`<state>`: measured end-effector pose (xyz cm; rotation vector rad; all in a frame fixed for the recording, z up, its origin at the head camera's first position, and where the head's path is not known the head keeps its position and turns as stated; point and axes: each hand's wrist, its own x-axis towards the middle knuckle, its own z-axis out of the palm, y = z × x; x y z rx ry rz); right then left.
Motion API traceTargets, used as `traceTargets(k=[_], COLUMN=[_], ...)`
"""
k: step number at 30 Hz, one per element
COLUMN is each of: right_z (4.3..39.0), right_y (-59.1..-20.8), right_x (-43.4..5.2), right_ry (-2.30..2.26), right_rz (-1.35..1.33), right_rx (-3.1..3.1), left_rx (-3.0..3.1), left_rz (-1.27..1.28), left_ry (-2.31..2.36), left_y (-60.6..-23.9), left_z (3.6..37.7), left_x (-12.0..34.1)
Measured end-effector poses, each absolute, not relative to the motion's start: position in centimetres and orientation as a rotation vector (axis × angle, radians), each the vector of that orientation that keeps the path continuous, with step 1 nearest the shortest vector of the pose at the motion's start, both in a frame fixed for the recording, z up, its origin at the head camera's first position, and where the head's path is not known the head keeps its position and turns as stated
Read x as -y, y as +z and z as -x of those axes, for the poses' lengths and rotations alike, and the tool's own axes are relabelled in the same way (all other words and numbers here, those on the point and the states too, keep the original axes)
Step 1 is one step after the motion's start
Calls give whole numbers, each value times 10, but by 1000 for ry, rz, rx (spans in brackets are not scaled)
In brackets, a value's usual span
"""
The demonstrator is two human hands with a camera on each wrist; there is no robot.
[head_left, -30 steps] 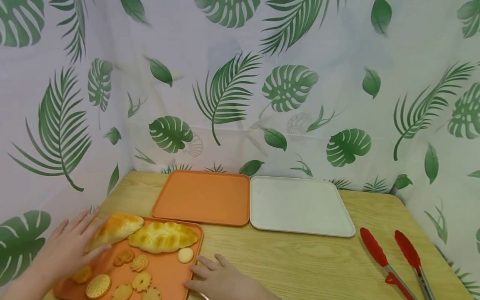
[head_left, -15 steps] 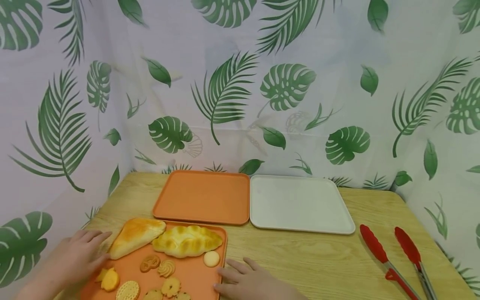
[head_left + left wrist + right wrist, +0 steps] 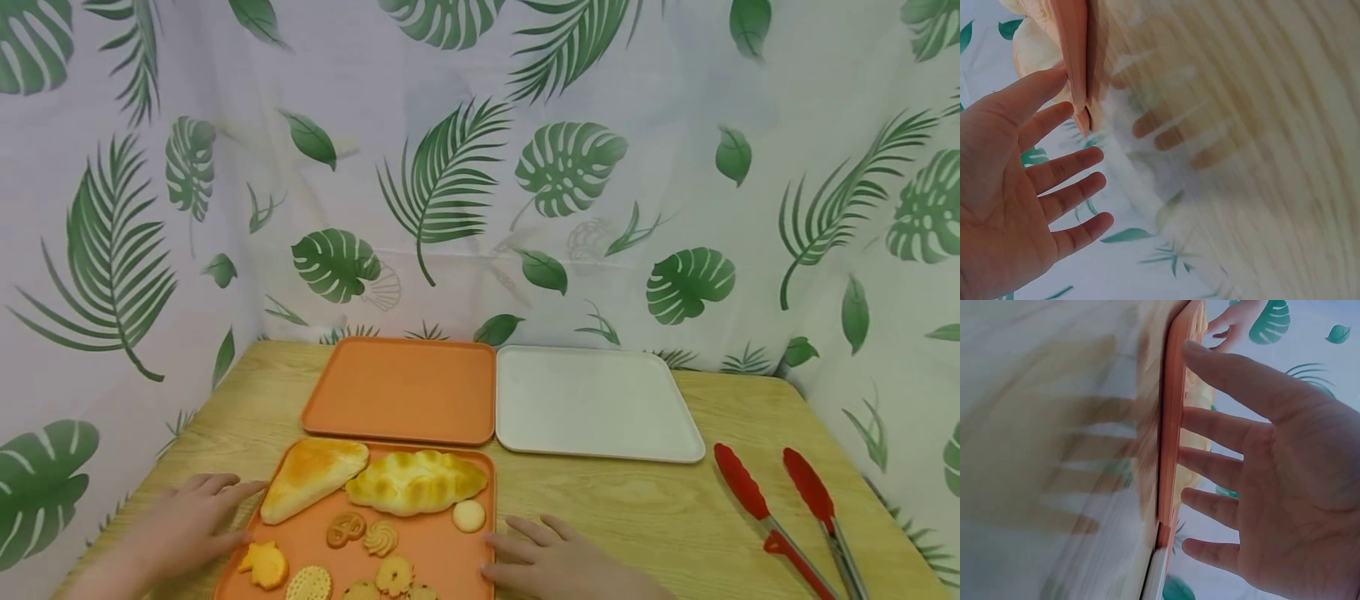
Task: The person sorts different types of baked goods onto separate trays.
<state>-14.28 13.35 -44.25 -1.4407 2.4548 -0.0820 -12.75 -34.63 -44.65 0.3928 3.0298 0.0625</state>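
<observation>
Hands on either side of the near tray [image 3: 435, 550] now, flat on the wooden table [image 3: 622, 517]. The left hand [image 3: 191, 525] lies against the tray's left edge, fingers straight and a little spread; the left wrist view shows the open palm [image 3: 1004, 200] with the fingertips at the rim, though it is blurred and I cannot say for sure how many touch it. The right hand [image 3: 551, 562] sits at the right edge, fingers likewise straight and fanned, tips right up to the rim in the right wrist view [image 3: 1272, 462].

The near tray sits at the front left of the table, loaded: a triangular pastry [image 3: 311, 477] and a long loaf [image 3: 416, 482] along its far side, a round pale biscuit [image 3: 468, 515] near the right edge, small cookies [image 3: 363, 533] across the middle.

Directly behind, just touching or nearly so, an empty orange tray [image 3: 401, 387]; beside that, edge to edge, a white tray [image 3: 592, 402]. Bare tabletop runs to the right of the near tray, until the red tongs [image 3: 787, 517] at the far right. The leaf-print curtain [image 3: 480, 167] closes in the back and both sides.
</observation>
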Motion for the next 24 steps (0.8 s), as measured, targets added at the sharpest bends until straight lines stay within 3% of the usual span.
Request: traceTargets(k=[14,24], right_z=[138,134], right_y=[-447,-457], right_x=[-199,-249], right_ry=[-146,-97], right_rz=[1266,1287], right_rx=[-2529,-2636], left_rx=[-2881,-2804], left_rz=[-569,-598], left_ry=[332,386], left_y=[-443,-437], left_z=[129,132], left_x=[292,244])
